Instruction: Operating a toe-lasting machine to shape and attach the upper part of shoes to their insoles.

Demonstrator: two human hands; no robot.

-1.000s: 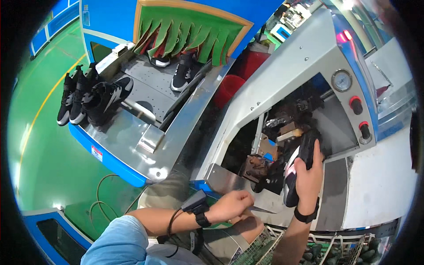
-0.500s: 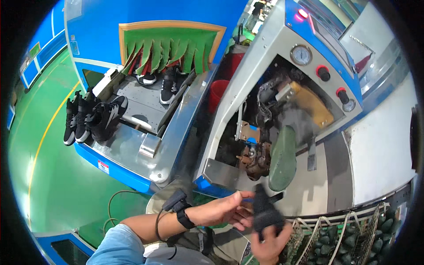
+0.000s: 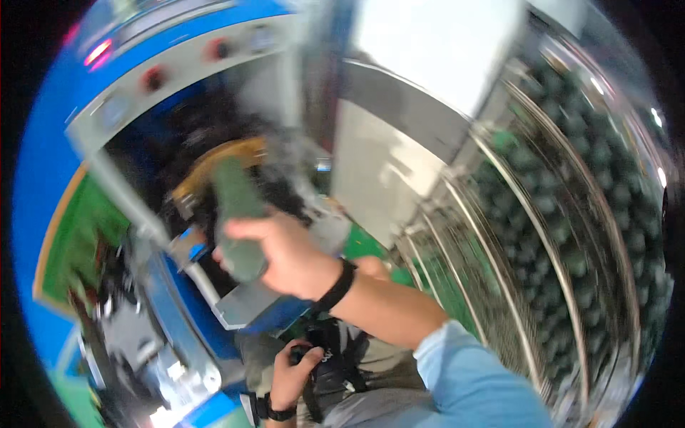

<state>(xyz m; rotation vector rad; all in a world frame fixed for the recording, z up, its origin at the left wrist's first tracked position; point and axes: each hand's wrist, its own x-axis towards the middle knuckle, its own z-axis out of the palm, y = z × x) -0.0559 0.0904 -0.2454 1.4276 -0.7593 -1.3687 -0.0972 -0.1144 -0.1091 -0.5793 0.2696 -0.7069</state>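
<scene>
A dark green shoe last (image 3: 232,189) stands upright in front of the machine's opening, blurred by motion. My right hand (image 3: 289,253) is wrapped round its lower part, thumb across the front and fingertips on the far side. Whether the last is still fixed to the machine, I cannot tell. Low in the view, close to my body, my left hand (image 3: 287,374) is closed on a black soft piece (image 3: 303,352). Its shape is mostly hidden by the fingers, and more black fabric lies just beside it.
To the left is the blue and grey machine (image 3: 107,135) with red knobs and a yellow-brown part (image 3: 242,151). Beyond it, a green strip curtain (image 3: 85,235) hangs over a conveyor bearing blurred shoes. A metal rack (image 3: 528,192) full of dark green lasts fills the right.
My view has swung right toward the rack. The right hand has left the black upper and taken hold of the green last. The left hand has dropped toward my body and closed.
</scene>
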